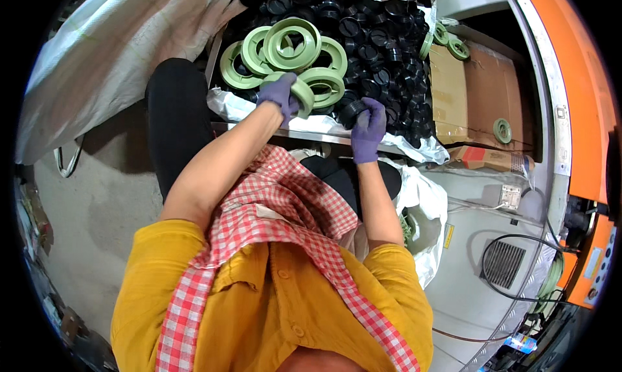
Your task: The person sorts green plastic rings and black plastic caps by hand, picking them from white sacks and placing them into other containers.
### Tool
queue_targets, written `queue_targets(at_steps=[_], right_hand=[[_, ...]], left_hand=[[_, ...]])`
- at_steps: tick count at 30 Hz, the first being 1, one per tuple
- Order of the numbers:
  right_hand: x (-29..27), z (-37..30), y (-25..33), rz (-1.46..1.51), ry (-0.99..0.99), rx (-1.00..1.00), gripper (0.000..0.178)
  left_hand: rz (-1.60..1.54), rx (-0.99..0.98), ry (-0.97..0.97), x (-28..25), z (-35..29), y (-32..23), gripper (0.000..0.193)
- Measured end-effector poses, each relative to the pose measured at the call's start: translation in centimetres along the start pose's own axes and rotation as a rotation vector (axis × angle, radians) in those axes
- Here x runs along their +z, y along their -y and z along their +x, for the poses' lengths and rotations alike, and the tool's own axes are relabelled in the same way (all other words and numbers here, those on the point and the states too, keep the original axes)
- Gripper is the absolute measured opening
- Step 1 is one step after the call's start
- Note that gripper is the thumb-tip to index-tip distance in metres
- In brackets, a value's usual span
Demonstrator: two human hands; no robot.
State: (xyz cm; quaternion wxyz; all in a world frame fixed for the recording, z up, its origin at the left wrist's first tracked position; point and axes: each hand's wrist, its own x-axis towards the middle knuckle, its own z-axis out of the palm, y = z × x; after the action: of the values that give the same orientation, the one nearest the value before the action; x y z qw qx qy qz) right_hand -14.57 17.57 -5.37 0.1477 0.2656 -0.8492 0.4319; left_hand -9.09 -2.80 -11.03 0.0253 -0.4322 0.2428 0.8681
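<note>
My left hand (280,94), in a purple glove, grips a pale green plastic ring (299,92) at the near edge of a bin. My right hand (369,131), also gloved in purple, holds a small black round cap (353,111) just right of it. Behind the hands lies a loose stack of green rings (291,48) on a large heap of black caps (369,35). White plastic sheeting (324,122) lines the bin's front edge.
A flattened cardboard box (476,93) with a few green rings (502,130) sits to the right. An orange machine frame (570,93) curves along the right side, with cables and a vent grille (502,263) below. A large white sack (110,54) lies at left on the concrete floor.
</note>
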Motion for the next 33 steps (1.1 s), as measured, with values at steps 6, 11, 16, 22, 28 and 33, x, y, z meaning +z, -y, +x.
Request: queue_targets(at_steps=[6, 11, 16, 22, 28, 33], right_hand=[[4.0, -4.5, 3.6, 0.400, 0.103, 0.178, 0.021], [4.2, -4.3, 7.3, 0.737, 0.309, 0.463, 0.035], [0.6, -4.8, 8.0, 0.456, 0.451, 0.107, 0.048], [-0.9, -3.3, 8.8, 0.124, 0.612, -0.713, 0.041], [0.3, -3.9, 7.8, 0.785, 0.695, 0.908, 0.058], [-0.2, -3.3, 7.8, 0.832, 0.855, 0.735, 0.051]], left_hand=[[0.281, 0.488, 0.478, -2.7, -10.7, 4.1, 0.047], [0.633, 0.793, 0.289, -2.0, -13.4, 3.0, 0.058], [0.750, 0.693, 0.364, -1.9, -14.0, 2.2, 0.052], [1.451, 1.104, 0.935, -3.4, -12.2, -1.9, 0.033], [0.851, 0.599, 0.464, -2.5, -13.5, 0.7, 0.040], [0.897, 0.696, 0.475, -3.0, -12.6, 1.4, 0.041]])
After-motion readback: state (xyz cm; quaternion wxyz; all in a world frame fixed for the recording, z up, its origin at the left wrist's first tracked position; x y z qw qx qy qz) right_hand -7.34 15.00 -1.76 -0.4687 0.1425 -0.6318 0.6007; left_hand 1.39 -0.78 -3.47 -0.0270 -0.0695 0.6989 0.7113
